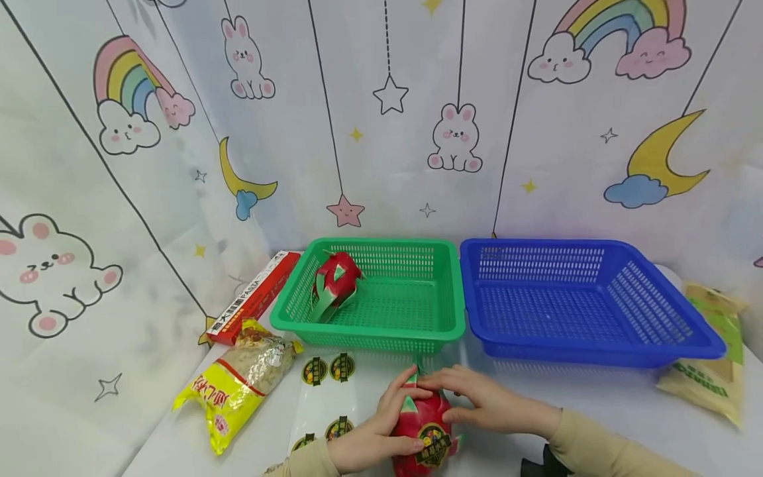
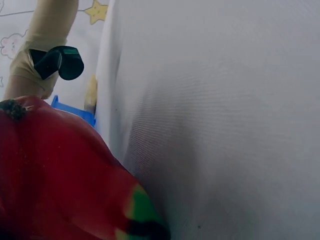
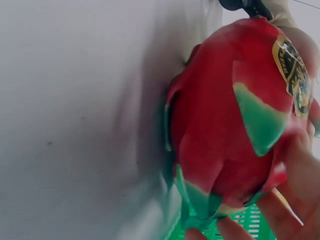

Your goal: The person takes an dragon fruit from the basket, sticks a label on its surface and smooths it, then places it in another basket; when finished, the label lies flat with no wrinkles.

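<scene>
A red dragon fruit (image 1: 428, 417) with green-tipped scales lies on the white table between both hands. A black and gold sticker (image 1: 436, 449) is on its near side, also seen edge-on in the right wrist view (image 3: 292, 72). My left hand (image 1: 375, 430) holds the fruit from the left, thumb at the sticker and fingers over the top. From the right, my right hand (image 1: 497, 401) grips the far end, fingers bent over it. In the left wrist view the fruit (image 2: 60, 170) fills the lower left. A clear sheet of stickers (image 1: 324, 397) lies beside the left hand.
A green basket (image 1: 387, 336) holds another dragon fruit (image 1: 340, 278). Right of it stands a blue basket (image 1: 596, 351). A yellow snack bag (image 1: 238, 384) and a red box (image 1: 256, 298) lie at the left; a beige-green bag (image 1: 709, 381) lies at the right. A patterned curtain hangs behind.
</scene>
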`<move>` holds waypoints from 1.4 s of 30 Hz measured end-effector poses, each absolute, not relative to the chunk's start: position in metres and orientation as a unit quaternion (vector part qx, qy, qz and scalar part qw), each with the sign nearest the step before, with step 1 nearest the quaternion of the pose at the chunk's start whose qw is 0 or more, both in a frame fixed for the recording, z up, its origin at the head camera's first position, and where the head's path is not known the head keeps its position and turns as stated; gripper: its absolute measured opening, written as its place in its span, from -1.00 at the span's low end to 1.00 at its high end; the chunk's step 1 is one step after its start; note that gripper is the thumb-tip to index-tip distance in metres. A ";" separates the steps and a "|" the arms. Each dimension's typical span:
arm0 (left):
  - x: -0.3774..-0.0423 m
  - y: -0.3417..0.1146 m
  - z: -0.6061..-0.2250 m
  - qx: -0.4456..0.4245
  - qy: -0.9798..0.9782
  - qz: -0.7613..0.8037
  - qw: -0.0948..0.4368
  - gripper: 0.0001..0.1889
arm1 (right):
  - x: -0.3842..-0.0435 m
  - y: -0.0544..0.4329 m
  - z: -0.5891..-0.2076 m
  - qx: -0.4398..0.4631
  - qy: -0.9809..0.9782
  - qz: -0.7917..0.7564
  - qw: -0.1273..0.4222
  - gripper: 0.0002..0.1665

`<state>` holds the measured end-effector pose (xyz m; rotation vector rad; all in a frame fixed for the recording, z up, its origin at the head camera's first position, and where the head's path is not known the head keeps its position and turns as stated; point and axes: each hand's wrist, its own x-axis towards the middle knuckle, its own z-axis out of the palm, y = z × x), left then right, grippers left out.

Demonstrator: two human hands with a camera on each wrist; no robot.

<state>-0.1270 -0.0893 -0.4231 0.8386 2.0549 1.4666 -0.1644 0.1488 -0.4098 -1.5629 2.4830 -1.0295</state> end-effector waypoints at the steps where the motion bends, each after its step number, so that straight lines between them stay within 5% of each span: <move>1: -0.127 -0.088 -0.422 0.303 0.753 0.536 0.233 -0.53 | -0.164 0.149 -0.410 -0.496 0.805 -0.325 0.012 -0.47; 9: -0.124 -0.083 -0.424 0.295 0.779 0.526 0.172 -0.61 | -0.155 0.138 -0.413 -0.443 0.838 -0.319 -0.021 -0.44; 23: -0.123 -0.080 -0.420 0.289 0.777 0.522 0.201 -0.65 | -0.147 0.138 -0.413 -0.400 0.834 -0.379 0.008 -0.66; 32: -0.125 -0.088 -0.412 0.303 0.779 0.495 0.238 -0.34 | -0.135 0.139 -0.410 -0.228 0.847 -0.462 0.128 -0.48; 38: -0.125 -0.089 -0.415 0.297 0.815 0.459 0.194 -0.32 | -0.131 0.139 -0.412 -0.221 0.807 -0.502 0.220 -0.26; 42: -0.123 -0.083 -0.417 0.264 0.830 0.466 0.158 -0.31 | -0.130 0.137 -0.411 -0.234 0.807 -0.491 0.228 -0.11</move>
